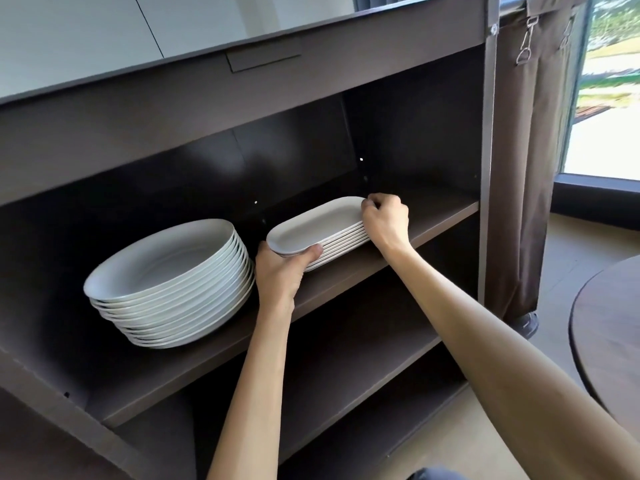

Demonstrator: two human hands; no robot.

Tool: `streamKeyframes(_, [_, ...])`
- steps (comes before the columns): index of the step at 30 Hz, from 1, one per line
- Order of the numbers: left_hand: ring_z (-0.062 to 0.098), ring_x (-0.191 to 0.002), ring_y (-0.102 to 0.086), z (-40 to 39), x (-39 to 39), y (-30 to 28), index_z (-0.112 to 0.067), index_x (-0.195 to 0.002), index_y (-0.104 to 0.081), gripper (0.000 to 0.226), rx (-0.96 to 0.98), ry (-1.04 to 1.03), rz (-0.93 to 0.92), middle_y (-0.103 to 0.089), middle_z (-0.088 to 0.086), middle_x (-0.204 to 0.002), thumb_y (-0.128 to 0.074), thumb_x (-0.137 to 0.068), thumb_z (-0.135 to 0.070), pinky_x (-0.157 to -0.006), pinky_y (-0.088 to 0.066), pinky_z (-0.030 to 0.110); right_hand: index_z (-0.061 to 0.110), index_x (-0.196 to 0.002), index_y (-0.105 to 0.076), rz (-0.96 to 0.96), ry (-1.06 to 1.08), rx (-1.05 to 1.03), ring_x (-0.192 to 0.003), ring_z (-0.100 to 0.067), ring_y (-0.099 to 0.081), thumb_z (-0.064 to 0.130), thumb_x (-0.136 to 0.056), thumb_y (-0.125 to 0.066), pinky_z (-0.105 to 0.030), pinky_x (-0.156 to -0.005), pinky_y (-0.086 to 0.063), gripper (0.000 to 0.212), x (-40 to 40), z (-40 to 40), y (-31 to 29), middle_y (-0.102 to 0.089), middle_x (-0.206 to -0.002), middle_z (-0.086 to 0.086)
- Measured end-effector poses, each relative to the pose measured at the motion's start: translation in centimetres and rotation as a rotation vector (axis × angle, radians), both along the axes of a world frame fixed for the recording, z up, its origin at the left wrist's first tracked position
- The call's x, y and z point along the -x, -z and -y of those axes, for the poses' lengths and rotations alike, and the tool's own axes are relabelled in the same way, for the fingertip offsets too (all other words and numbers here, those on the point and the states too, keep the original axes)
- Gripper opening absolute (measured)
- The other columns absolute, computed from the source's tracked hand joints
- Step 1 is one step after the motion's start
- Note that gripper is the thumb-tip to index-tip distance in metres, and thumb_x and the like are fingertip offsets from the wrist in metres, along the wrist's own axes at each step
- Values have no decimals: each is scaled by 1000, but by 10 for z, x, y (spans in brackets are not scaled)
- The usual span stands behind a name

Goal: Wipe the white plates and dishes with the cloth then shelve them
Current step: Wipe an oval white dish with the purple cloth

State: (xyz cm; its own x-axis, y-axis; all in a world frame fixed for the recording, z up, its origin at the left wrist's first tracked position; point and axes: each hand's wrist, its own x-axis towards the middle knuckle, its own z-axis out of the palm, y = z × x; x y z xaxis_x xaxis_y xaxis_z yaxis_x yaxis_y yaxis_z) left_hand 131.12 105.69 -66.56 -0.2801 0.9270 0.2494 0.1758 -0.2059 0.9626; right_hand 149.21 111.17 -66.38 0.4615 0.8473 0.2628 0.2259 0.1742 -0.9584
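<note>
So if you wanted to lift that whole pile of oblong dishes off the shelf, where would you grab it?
Probably at its two short ends, low down, coming in from the open front. The stack of oblong dishes is long and many layers deep, so fingers under the bottom dish would carry all of it. The left hand already grips the near end, and the right hand curls over the far end.

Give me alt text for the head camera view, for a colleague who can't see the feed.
Both hands grip a stack of white oblong ceramic dishes on the upper shelf of a dark brown wooden cabinet, the left hand at its near end and the right hand at its far end. A taller stack of round white plates sits left of it.
</note>
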Motion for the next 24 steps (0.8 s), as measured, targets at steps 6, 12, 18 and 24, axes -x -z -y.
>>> streamKeyframes(6, [13,-96,-73,2,0,-1,-8,-116,-69,55,0,1,14,-76,2,-104,-94,-67,-7,-69,-53,11,6,-95,-70,15,-61,24,-62,-13,-54,29,-104,-44,-28,-61,-40,36,-8,10,-1,-62,-75,-1])
streamKeyframes(12, [31,-135,-53,18,-11,-8,-1,-147,-47,85,0,-144,-272,-56,16,-143,-88,-78,-30,-109,-47,39,6,-121,-69,73,-116,46,-102,-16,-67,28,-104,-49,-35,-87,-54,34,-23,30,-6,-72,-109,-7])
streamKeyframes(18, [27,-157,-16,57,-91,-10,-2,-158,-31,80,-344,-135,-345,-22,19,-168,-70,-93,-27,-119,-8,23,14,-122,-70,163,29,41,-89,-2,-62,24,-98,-59,-9,-71,-44,28,-92,62,-2,-68,-105,5])
streamKeyframes(24, [15,-152,-30,92,-215,12,-15,-154,-42,65,-280,311,-221,-35,2,-164,-67,-94,-23,-120,-24,29,15,-105,-78,319,299,188,-88,-12,-69,21,-96,-63,-21,-71,-54,19,-198,141,38,-75,-100,1])
